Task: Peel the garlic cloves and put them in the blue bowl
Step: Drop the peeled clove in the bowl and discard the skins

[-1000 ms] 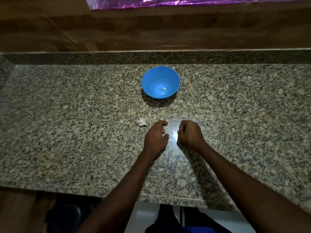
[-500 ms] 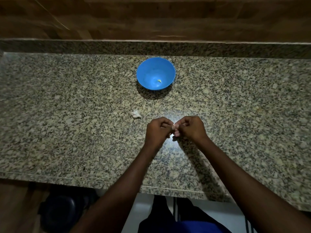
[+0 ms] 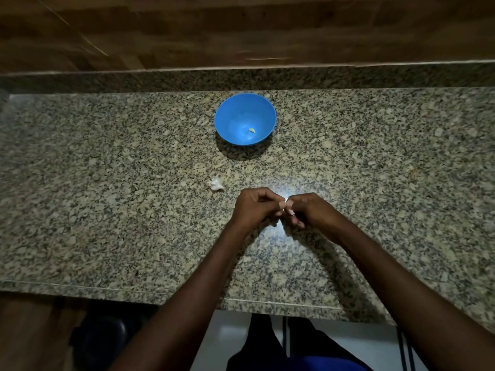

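Note:
A blue bowl (image 3: 235, 113) stands on the granite counter (image 3: 107, 210) toward the back, with one pale peeled garlic clove (image 3: 252, 130) inside. My left hand (image 3: 254, 207) and my right hand (image 3: 310, 211) meet just above the counter, in front of the bowl. Their fingertips pinch a small garlic clove (image 3: 288, 207) between them; most of it is hidden by the fingers. A crumpled white piece of garlic skin (image 3: 216, 183) lies on the counter to the left of my left hand.
A granite backsplash and a wooden wall (image 3: 241, 30) run behind the counter. The counter's front edge (image 3: 134, 290) is close to my body, with dark floor and my legs below it.
My hands were apart and resting on the counter a second ago. They have come together and now pinch the clove between their fingertips.

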Motion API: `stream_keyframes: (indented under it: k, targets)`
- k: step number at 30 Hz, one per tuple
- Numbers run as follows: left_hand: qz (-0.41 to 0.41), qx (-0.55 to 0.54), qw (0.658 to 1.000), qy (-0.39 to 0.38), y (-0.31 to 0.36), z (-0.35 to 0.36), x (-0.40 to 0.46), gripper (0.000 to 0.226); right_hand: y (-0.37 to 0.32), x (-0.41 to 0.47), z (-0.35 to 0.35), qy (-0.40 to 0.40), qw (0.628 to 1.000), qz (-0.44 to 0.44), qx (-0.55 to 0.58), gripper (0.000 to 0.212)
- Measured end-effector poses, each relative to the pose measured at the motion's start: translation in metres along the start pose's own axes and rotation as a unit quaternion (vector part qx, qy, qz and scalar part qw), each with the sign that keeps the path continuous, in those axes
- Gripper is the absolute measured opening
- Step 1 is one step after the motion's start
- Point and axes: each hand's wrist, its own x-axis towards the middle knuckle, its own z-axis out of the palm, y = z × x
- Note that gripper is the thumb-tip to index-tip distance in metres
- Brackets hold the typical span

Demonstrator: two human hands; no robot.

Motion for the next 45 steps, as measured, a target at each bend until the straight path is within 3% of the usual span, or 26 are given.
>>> stream_keyframes:
  k: [3, 5, 7, 9, 12, 14, 16, 18, 21, 23, 28, 33, 40, 45]
  targets:
    - [-0.022, -0.025, 0.999, 0.008, 0.003, 0.002, 0.000, 0.007, 0.003, 0.000, 0.004, 0.010, 0.998, 0.022, 0.055, 0.030]
    - [-0.066, -0.059, 0.996, 0.011, 0.003, 0.003, 0.000, 0.004, 0.002, -0.001, 0.006, 0.039, 0.999, -0.011, 0.024, 0.031]
    - [-0.112, -0.101, 0.989, 0.006, 0.004, 0.004, 0.001, 0.004, 0.005, 0.000, 0.005, 0.096, 0.979, -0.108, -0.142, 0.032]
    - [-0.143, -0.122, 0.982, 0.003, 0.006, 0.004, 0.003, 0.005, 0.013, 0.003, 0.006, 0.155, 0.915, -0.186, -0.323, 0.025]
    - [-0.173, -0.153, 0.973, 0.005, 0.011, 0.007, 0.004, 0.004, 0.018, 0.001, 0.012, 0.201, 0.866, -0.224, -0.399, 0.019]
    - [-0.169, -0.176, 0.970, 0.007, 0.011, 0.009, 0.003, 0.004, 0.016, -0.002, 0.013, 0.210, 0.885, -0.218, -0.354, 0.026]
    - [-0.142, -0.164, 0.976, 0.010, 0.008, 0.011, 0.000, 0.006, 0.007, -0.005, 0.011, 0.171, 0.961, -0.138, -0.168, 0.033]
    - [-0.100, -0.126, 0.987, 0.014, 0.004, 0.013, -0.003, 0.009, -0.001, -0.007, 0.009, 0.107, 0.993, -0.010, 0.051, 0.030]
    - [-0.049, -0.095, 0.994, 0.024, 0.000, 0.012, -0.005, 0.010, 0.000, -0.003, 0.003, 0.018, 0.961, 0.115, 0.249, 0.028]
    - [-0.039, -0.092, 0.995, 0.026, -0.002, 0.010, -0.004, 0.012, 0.004, 0.001, -0.002, -0.012, 0.941, 0.142, 0.305, 0.030]
    - [-0.048, -0.083, 0.995, 0.018, -0.002, 0.008, -0.004, 0.008, 0.013, -0.006, 0.001, 0.088, 0.994, 0.053, 0.044, 0.023]
    - [-0.042, -0.078, 0.996, 0.022, 0.001, 0.007, -0.006, 0.010, 0.020, -0.001, 0.003, 0.160, 0.956, -0.034, -0.242, 0.017]
    - [-0.016, -0.037, 0.999, 0.033, 0.000, 0.010, -0.003, 0.009, 0.023, -0.002, 0.007, 0.237, 0.956, -0.114, -0.131, 0.010]
    - [-0.013, -0.045, 0.999, 0.019, -0.005, 0.012, -0.001, 0.010, 0.017, -0.006, 0.009, 0.221, 0.972, -0.081, -0.007, 0.014]
